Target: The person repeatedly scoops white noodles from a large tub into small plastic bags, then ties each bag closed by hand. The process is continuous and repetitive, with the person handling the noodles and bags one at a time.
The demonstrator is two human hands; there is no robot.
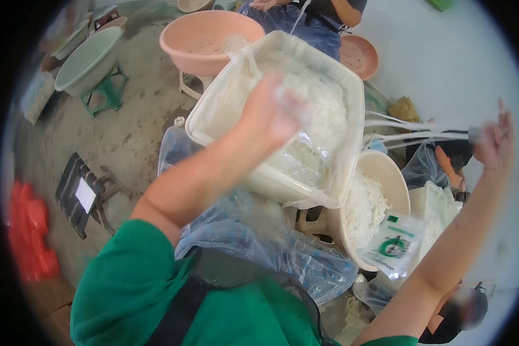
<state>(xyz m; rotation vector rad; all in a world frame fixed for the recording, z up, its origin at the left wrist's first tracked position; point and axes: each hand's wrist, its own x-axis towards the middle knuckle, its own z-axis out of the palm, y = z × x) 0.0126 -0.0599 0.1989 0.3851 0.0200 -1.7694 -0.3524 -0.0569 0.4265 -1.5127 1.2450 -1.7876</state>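
Observation:
A large white rectangular tub (pixel 354 99) stands tilted before me, heaped with wet-looking white stringy material (pixel 324 95). Over this heap is my left hand (pixel 279 110), blurred, with its fingers curled; whether it grips some of the material is unclear. My right hand (pixel 495 140) is raised far out to the right, one finger pointing up. Long white strands (pixel 419 131) stretch from the tub's right side to that hand, which pinches their ends. Clear plastic film (pixel 305 149) or a wet sheen covers the near part of the heap.
A cream basin (pixel 398 184) of white shreds stands on a stool, with a printed plastic bag (pixel 393 246) on its rim. A pink basin (pixel 212 36) and a pale green basin (pixel 91 56) stand beyond. A folding stool (pixel 80 190) is at left. Other people sit nearby.

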